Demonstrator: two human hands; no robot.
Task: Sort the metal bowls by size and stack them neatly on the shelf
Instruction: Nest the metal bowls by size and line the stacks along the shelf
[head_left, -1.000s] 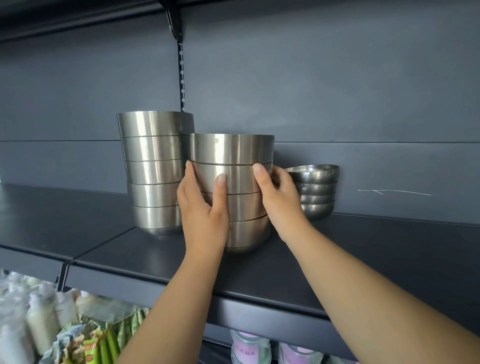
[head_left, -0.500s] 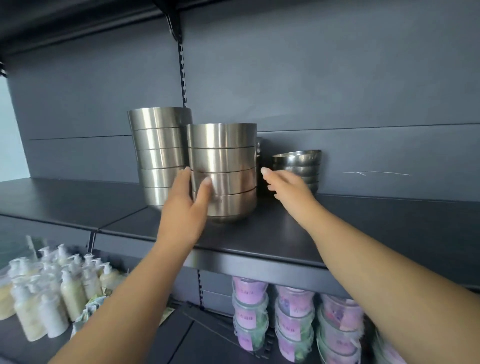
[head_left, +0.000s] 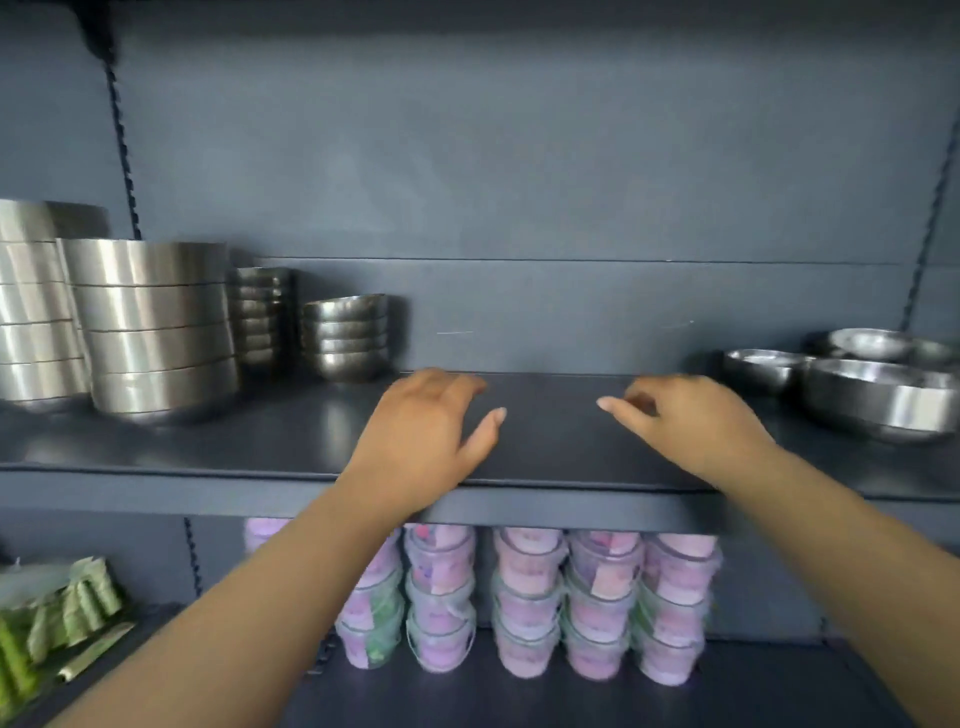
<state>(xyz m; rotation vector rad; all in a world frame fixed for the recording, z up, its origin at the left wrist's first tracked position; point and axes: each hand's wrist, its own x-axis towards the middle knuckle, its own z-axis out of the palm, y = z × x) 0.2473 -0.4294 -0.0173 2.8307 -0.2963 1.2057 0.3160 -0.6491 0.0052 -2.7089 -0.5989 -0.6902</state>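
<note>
On the dark shelf (head_left: 545, 457), stacked metal bowls stand at the left: a tall stack (head_left: 31, 306) at the frame edge, a second large stack (head_left: 156, 327) beside it, a narrow small stack (head_left: 260, 319) behind, and a low small stack (head_left: 345, 335). Loose metal bowls (head_left: 878, 397) lie unstacked at the far right. My left hand (head_left: 426, 431) hovers over the shelf's middle, fingers loosely curled, holding nothing. My right hand (head_left: 685, 421) is beside it, also holding nothing, fingers relaxed. Both are apart from every bowl.
The lower shelf holds rows of stacked pink-lidded plastic containers (head_left: 524, 603) and green packets (head_left: 57, 608) at the left. A slotted upright rail (head_left: 122, 150) runs up the back panel.
Both hands have let go of the second large stack and pulled back to the shelf's middle. The view has swung right, bringing the loose bowls into sight.
</note>
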